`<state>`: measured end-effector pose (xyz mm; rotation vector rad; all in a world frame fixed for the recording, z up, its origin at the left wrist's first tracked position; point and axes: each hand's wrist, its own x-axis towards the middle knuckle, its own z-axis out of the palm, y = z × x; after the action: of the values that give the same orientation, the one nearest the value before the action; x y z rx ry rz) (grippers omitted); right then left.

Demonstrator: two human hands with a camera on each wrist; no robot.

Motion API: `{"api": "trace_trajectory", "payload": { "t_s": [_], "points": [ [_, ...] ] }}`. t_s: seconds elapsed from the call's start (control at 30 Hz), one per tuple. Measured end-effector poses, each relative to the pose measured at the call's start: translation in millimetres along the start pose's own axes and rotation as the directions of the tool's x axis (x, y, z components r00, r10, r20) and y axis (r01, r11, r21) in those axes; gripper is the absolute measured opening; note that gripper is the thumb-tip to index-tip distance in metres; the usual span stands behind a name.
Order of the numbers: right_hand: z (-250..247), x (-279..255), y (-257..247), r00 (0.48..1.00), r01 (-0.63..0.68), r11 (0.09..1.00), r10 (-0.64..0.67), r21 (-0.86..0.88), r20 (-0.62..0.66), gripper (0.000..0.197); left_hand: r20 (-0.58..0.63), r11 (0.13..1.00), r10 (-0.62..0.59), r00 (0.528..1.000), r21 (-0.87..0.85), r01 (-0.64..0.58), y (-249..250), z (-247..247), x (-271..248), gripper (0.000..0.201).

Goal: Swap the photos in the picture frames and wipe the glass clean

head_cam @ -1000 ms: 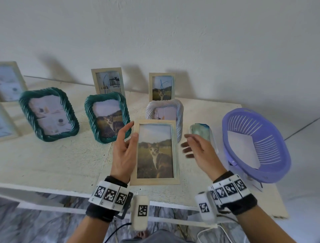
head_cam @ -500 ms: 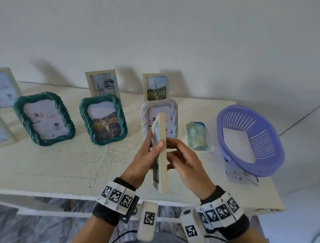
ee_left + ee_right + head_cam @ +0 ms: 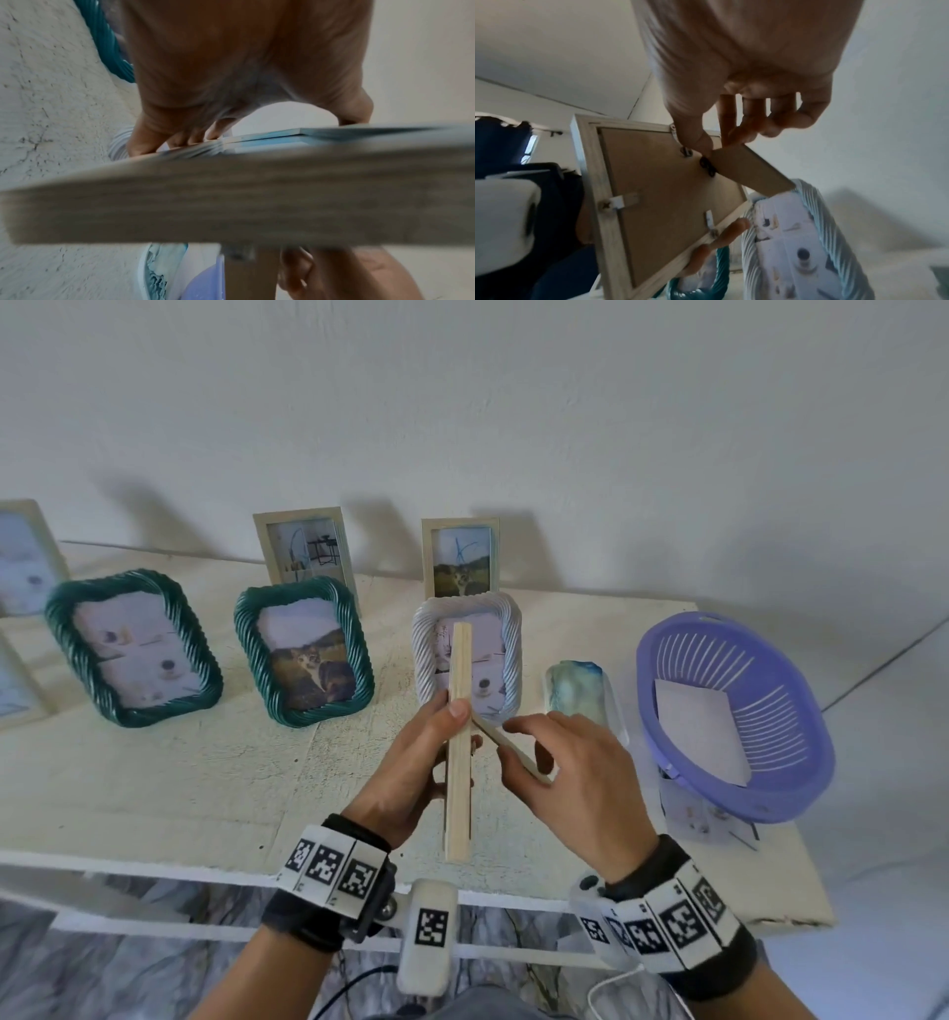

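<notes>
Stand (image 3: 508, 752) swung out, frame (image 3: 458, 742) upright, edge-on

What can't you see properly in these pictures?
- Head view: the wooden frame in the left hand is edge-on, so its photo is hidden.
- Left wrist view: that frame's edge is blurred and blocks most of the table.
- Head view: the paper in the purple basket looks blank; any print is too small.

A round lilac slotted plastic basket (image 3: 739, 711) sits at the right end of the white-painted bench (image 3: 154, 773), a white paper sheet (image 3: 698, 731) inside it, a pale grey wall (image 3: 513, 403) behind.
</notes>
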<state>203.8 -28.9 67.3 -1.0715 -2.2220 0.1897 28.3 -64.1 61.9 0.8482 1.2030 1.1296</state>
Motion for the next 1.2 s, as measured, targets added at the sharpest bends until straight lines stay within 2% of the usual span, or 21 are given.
{"api": "trace_trajectory", "payload": {
  "t_s": [0.07,0.1,0.13,0.17,0.2,0.23,0.3,0.33,0.37,0.43,0.5,0.6,0.63,0.7,0.8,0.87,0.93,1.03,1.2],
  "points": [
    [-2,-2,-1,1.000,-0.023,0.993,0.024,-0.116,0.003,0.018,-0.050,1.000,0.019,0.999,0.006,-0.018,0,4,1,0.086],
    [-1,-4,-3,0.998,-0.064,0.992,0.066,-0.109,0.013,0.017,-0.079,0.999,0.038,0.996,0.022,-0.036,0,7,1,0.088],
    [0,-6,-5,0.991,-0.124,0.992,0.125,-0.032,0.049,0.017,-0.105,0.997,0.060,0.993,0.044,-0.055,0,10,1,0.092],
    [1,-7,-5,0.975,-0.208,0.971,0.197,0.119,0.102,0.016,-0.129,0.995,0.080,0.988,0.063,-0.072,0,13,1,0.100],
    [2,-7,-4,0.945,-0.319,0.899,0.279,0.302,0.169,0.017,-0.153,0.993,0.099,0.983,0.081,-0.088,-2,14,1,0.108],
    [0,-6,-2,0.899,-0.439,0.762,0.367,0.476,0.240,0.019,-0.180,0.990,0.114,0.977,0.097,-0.098,-3,14,0,0.111],
    [-2,-5,4,0.774,-0.601,0.404,0.508,0.689,0.378,0.027,-0.227,0.987,0.139,0.964,0.115,-0.115,-4,12,-1,0.104],
    [-1,-5,8,0.734,-0.625,0.280,0.530,0.729,0.425,0.027,-0.239,0.988,0.135,0.962,0.111,-0.111,-4,9,-2,0.094],
    [1,-7,14,0.713,-0.636,0.214,0.531,0.741,0.459,0.025,-0.241,0.989,0.127,0.962,0.101,-0.105,-1,7,-4,0.082],
    [5,-11,17,0.692,-0.648,0.135,0.515,0.750,0.506,0.025,-0.253,0.995,0.090,0.963,0.074,-0.073,6,4,-8,0.063],
    [5,-10,15,0.665,-0.649,0.043,0.517,0.759,0.539,0.027,-0.250,1.000,0.017,0.968,0.024,-0.011,11,-1,-10,0.063],
    [4,-6,16,0.651,-0.665,-0.055,0.447,0.745,0.614,0.035,-0.174,0.993,-0.118,0.978,-0.019,0.116,19,-12,-11,0.078],
    [5,-4,12,0.660,-0.668,-0.070,0.403,0.741,0.634,0.038,-0.144,0.986,-0.164,0.976,-0.020,0.163,21,-17,-11,0.084],
    [10,1,4,0.677,-0.679,-0.033,0.356,0.733,0.644,0.045,-0.128,0.976,-0.218,0.968,-0.011,0.218,25,-28,-10,0.091],
    [25,15,-8,0.703,-0.684,0.050,0.312,0.728,0.639,0.037,-0.185,0.972,-0.233,0.955,-0.007,0.236,32,-48,-11,0.090],
    [34,27,-18,0.705,-0.691,0.073,0.286,0.719,0.649,0.039,-0.205,0.972,-0.229,0.952,0.004,0.235,39,-66,-12,0.090],
    [42,45,-32,0.704,-0.696,0.058,0.250,0.716,0.664,0.041,-0.211,0.976,-0.211,0.955,0.010,0.218,50,-88,-14,0.089],
    [59,78,-62,0.721,-0.677,-0.017,0.187,0.736,0.668,0.033,-0.215,0.987,-0.141,0.966,0.044,0.154,76,-130,-19,0.084],
    [100,153,-118,0.777,-0.624,0.006,0.113,0.781,0.620,0.037,-0.266,0.987,-0.017,0.964,0.151,0.059,135,-218,-21,0.079]
  ]
}}
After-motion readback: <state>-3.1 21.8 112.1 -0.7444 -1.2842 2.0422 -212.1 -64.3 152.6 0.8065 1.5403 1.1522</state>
